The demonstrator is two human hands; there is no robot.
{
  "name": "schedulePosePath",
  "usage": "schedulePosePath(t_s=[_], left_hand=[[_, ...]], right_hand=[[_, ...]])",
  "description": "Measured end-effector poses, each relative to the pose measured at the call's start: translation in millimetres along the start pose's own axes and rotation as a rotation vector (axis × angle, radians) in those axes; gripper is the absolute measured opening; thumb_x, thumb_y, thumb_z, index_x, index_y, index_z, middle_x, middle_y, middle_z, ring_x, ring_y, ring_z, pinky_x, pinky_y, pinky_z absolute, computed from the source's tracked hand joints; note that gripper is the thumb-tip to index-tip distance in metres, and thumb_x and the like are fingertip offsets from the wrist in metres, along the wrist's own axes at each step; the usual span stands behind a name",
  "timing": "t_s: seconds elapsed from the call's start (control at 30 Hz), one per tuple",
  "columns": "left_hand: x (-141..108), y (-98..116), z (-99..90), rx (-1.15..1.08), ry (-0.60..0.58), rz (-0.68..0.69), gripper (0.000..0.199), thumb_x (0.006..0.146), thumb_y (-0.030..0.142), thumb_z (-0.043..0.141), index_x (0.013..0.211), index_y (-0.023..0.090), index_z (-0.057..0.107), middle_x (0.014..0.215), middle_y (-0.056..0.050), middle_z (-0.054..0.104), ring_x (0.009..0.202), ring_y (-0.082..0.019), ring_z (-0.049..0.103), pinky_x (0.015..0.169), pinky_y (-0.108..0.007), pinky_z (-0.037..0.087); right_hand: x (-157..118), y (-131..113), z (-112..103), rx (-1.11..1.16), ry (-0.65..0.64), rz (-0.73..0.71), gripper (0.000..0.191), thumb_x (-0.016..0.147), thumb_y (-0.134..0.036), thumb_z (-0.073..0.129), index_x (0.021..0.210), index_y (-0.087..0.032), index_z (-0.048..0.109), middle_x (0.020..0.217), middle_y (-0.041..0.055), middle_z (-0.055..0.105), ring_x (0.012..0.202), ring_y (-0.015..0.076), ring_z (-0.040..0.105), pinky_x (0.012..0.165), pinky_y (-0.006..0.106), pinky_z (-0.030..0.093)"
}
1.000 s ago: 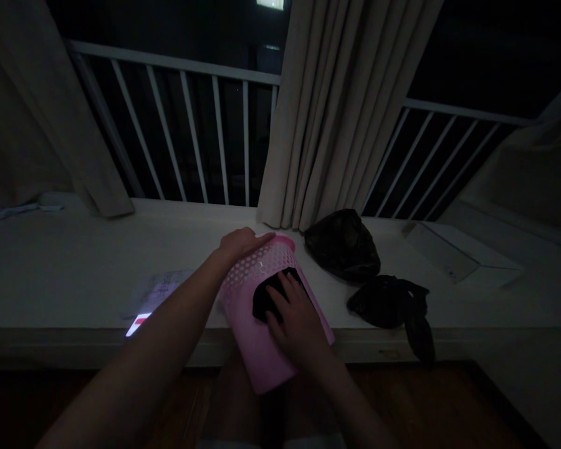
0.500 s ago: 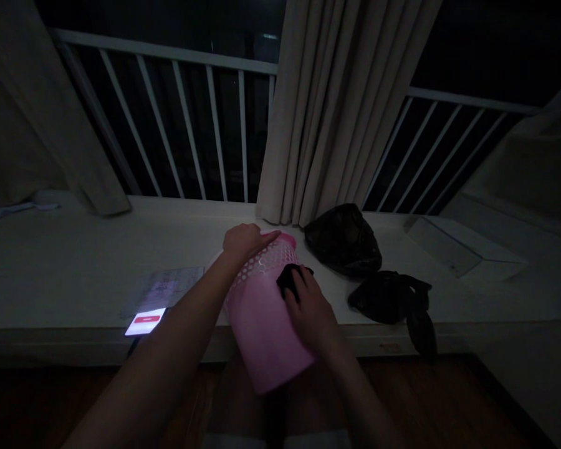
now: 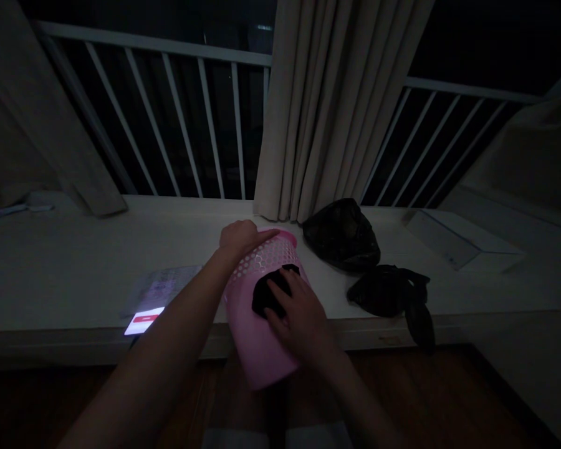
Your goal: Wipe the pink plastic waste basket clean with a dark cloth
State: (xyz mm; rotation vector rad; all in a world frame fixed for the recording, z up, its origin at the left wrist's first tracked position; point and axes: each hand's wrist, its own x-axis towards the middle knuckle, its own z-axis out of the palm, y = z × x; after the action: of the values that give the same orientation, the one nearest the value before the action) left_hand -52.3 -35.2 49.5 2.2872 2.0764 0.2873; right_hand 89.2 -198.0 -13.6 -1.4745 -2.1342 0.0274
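A pink plastic wastebasket with a honeycomb band of holes lies tilted over the sill's front edge, its rim pointing away from me. My left hand is closed over the rim at the far end, thumb stretched along it. Against the basket's smooth upper side, my right hand presses a black cloth, fingers spread over it. The part of the cloth beneath my palm is hidden.
On the white sill, a black plastic bag and a knotted black bag sit to the right. Beyond them is a white box. A lit phone and a paper sheet lie left. Curtains and railings stand behind.
My right hand has slid the black cloth left across the basket, and more of the cloth shows. My left hand keeps its hold on the rim.
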Motion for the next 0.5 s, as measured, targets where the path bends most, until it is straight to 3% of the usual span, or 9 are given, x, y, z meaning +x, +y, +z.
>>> schedulePosePath(t_s=[0.13,0.3,0.43,0.5], left_hand=[[-3.1,2.8,2.9,0.051,0.047,-0.003,0.100,0.067,0.091,0.023,0.100,0.012,0.074,0.100,-0.023,0.071,0.097,-0.036,0.065,0.079,-0.040,0.049],[-3.3,2.9,7.2,0.061,0.091,-0.008,0.097,0.070,0.090,0.022,0.100,0.013,0.074,0.098,-0.022,0.071,0.096,-0.035,0.065,0.079,-0.040,0.049],[-3.2,3.5,8.0,0.053,0.104,0.001,0.099,0.072,0.088,0.017,0.103,0.012,0.073,0.097,-0.022,0.071,0.097,-0.036,0.064,0.080,-0.043,0.049],[-3.3,4.2,7.5,0.062,0.097,0.007,0.100,0.072,0.088,0.016,0.103,0.012,0.073,0.097,-0.022,0.071,0.096,-0.036,0.064,0.079,-0.043,0.049]], right_hand=[[1.3,-1.9,-1.8,-0.050,0.029,0.130,0.048,0.090,-0.032,0.055,0.132,-0.011,0.055,0.137,0.0213,0.049,0.125,0.0342,0.046,0.102,0.051,0.042],[1.6,-3.4,2.4,-0.039,0.047,0.032,0.045,0.086,-0.033,0.059,0.128,-0.019,0.059,0.136,0.0170,0.049,0.124,0.0351,0.044,0.100,0.052,0.041],[5.0,-1.9,4.4,-0.028,0.100,0.165,0.045,0.089,-0.032,0.052,0.130,-0.015,0.056,0.132,0.0187,0.051,0.120,0.0335,0.047,0.097,0.051,0.044],[5.9,-4.2,4.2,-0.031,0.085,0.127,0.044,0.087,-0.031,0.054,0.128,-0.016,0.057,0.133,0.0180,0.050,0.122,0.0344,0.045,0.100,0.052,0.042]])
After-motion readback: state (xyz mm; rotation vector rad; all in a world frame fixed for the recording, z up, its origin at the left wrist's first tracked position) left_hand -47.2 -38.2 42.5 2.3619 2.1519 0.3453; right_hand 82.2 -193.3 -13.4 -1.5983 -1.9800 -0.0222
